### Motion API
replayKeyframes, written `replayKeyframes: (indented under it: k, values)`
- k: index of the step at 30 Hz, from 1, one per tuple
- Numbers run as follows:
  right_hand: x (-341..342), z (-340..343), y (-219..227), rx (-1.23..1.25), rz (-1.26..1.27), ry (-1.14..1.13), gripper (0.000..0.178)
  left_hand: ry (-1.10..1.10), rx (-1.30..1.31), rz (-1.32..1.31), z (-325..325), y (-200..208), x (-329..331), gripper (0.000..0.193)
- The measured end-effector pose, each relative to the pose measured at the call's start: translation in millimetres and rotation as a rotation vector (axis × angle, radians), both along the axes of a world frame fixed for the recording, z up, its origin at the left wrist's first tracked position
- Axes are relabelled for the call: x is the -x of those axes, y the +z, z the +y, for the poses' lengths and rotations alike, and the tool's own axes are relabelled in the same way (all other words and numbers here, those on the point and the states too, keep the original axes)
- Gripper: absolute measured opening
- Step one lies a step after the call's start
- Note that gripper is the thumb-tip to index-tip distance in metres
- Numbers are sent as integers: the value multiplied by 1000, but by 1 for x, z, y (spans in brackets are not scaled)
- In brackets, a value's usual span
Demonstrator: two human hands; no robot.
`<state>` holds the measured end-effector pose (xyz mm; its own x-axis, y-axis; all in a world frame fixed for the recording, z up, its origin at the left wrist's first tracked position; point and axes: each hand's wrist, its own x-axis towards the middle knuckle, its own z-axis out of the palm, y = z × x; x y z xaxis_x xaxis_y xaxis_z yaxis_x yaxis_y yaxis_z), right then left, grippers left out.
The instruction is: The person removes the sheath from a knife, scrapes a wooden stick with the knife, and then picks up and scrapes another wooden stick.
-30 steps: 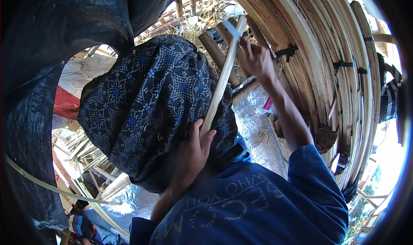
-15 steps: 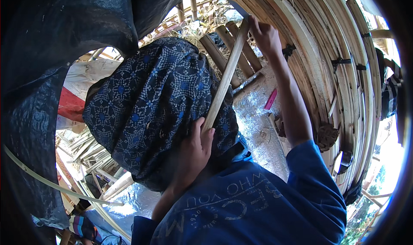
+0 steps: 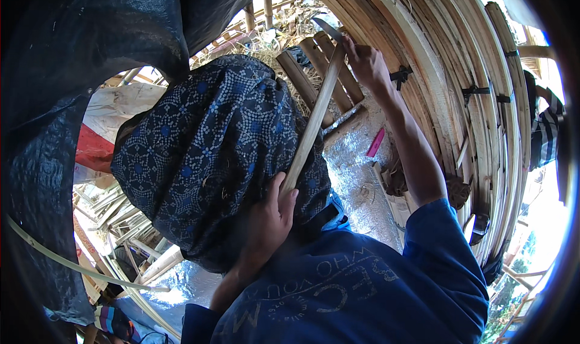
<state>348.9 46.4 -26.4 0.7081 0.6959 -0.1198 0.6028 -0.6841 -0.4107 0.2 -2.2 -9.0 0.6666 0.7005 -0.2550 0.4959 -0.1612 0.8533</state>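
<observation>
A pale wooden strip [image 3: 316, 121] runs slantwise between the two hands, its long axis climbing from the person's middle up and to the right, so that one end sits close to the body and the other points away from it. The left hand [image 3: 270, 220] is closed on the near end, thumb on the right of the strip and a finger on its left, with the rest of the fingers mostly out of sight. The right hand [image 3: 367, 66] is at the far end, fingers wrapped round the handle of a knife [image 3: 327, 28] whose blade sticks out up and to the left, crossing the strip at a broad angle; whether the edge bites into the wood or only rests by it, I cannot tell. The lower stretch of the strip passes over the right side of a dark patterned cloth [image 3: 211, 144] spread across the lap, while the upper stretch reaches past the cloth, above some bamboo lengths [image 3: 296, 75]. Of the two, the right hand is nearer the far tip. A pink object [image 3: 376, 142] lies on the silvery sheeting [image 3: 350, 172], below the right hand and left of the forearm
</observation>
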Motion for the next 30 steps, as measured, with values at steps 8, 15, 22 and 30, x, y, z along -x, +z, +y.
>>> replayKeyframes:
  k: [8,15,22,30]
  values:
    - [5,-10,-4,-98,-20,30,70,12,31,-34,-1,-3,0,38]
    - [1,-2,24,3,116,5,65,27,-24,-97,0,-4,3,37]
    - [-16,-12,56,-143,49,211,49,46,577,-208,6,7,13,23]
    - [-17,1,35,-153,-181,289,26,19,170,-111,-6,-8,5,33]
